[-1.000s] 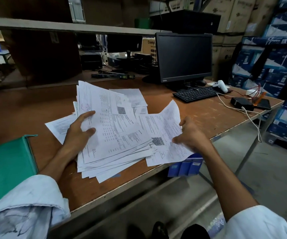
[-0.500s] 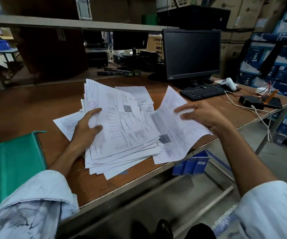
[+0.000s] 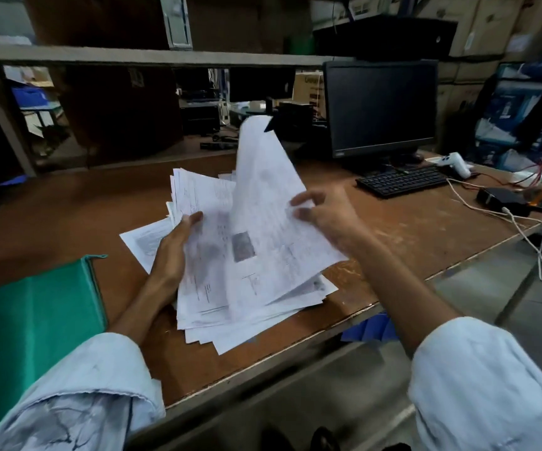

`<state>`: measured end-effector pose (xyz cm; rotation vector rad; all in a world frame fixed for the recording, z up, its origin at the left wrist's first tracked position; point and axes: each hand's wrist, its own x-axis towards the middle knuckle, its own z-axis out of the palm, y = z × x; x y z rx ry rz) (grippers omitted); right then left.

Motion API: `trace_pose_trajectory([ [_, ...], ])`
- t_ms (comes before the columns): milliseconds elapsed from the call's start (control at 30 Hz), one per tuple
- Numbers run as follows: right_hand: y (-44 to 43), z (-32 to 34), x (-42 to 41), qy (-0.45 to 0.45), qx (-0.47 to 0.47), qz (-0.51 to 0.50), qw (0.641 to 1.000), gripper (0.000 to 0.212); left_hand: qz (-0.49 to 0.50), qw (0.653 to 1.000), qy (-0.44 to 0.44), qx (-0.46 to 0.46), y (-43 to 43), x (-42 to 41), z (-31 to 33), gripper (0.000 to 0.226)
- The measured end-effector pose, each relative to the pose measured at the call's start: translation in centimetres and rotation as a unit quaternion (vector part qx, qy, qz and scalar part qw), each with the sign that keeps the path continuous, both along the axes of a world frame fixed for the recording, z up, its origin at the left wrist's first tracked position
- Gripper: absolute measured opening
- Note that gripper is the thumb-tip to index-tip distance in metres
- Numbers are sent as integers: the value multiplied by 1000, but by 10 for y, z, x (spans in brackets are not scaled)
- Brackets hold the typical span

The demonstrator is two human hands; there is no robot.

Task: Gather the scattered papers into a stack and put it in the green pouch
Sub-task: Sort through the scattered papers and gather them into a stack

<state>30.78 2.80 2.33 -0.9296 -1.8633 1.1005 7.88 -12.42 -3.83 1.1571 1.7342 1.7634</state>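
A loose pile of printed white papers (image 3: pixel 217 307) lies on the brown table near its front edge. My left hand (image 3: pixel 171 252) grips the pile's left edge, thumb on top. My right hand (image 3: pixel 325 216) pinches a few sheets (image 3: pixel 263 203) by their right edge and holds them raised and tilted over the pile, their far corner pointing up. One sheet (image 3: pixel 142 239) sticks out from under the pile at the left. The green pouch (image 3: pixel 28 320) lies flat on the table at the far left, zip edge facing the papers.
A black monitor (image 3: pixel 380 105) and keyboard (image 3: pixel 399 182) stand at the back right. A white handheld scanner (image 3: pixel 455 162), white cables (image 3: pixel 497 216) and a small black box (image 3: pixel 499 196) crowd the right end. The table's front edge (image 3: pixel 295 353) runs just below the pile.
My right hand has lifted its sheets off the table and swung them left, over the pile. My left hand stayed on the pile's left side.
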Motion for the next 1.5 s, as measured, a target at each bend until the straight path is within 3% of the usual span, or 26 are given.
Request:
trace_pose_trajectory([
  [100,-2,-31,-26,-22,-21,-10,999,19,-19,988,-151,25,-3,3,6,49],
  [167,1,-42,-41,-24,-29,-5,999,22,-44,986,-159,5,-5,2,10,41],
  [267,0,-42,-55,2,-56,24,998,21,-30,994,-98,-29,-4,-5,9,40],
  [367,7,-31,-50,94,-109,50,988,13,-1,990,-140,15,-5,-12,13,47],
  [433,21,-32,-43,110,-76,7,991,16,14,975,-206,81,-6,-22,16,48],
  [500,42,-42,-36,-36,76,-53,995,26,40,954,-263,140,-6,-33,17,49],
  [567,48,-51,-35,-228,197,-25,953,29,63,938,-292,176,-9,-39,18,48],
  [633,48,-56,-48,-324,231,34,917,43,65,925,-316,199,-11,-45,17,47],
  [767,30,-60,-96,-469,278,106,832,67,55,914,-341,212,-14,-55,14,53],
  [867,22,-65,-122,-476,233,123,839,79,23,905,-362,223,-15,-65,10,57],
  [1000,25,-68,-134,-568,236,111,780,67,25,909,-350,227,-15,-68,10,55],
  [1067,28,-63,-122,-562,218,107,791,63,28,907,-355,225,-16,-67,10,54],
  [1200,42,-64,-88,-559,277,127,771,57,27,903,-368,220,-16,-63,9,50],
  [1333,59,-70,-40,-516,199,90,829,73,2,912,-351,213,-11,-54,10,52],
  [1500,78,-69,33,-530,155,44,832,73,-37,912,-352,207,-8,-42,10,56],
])
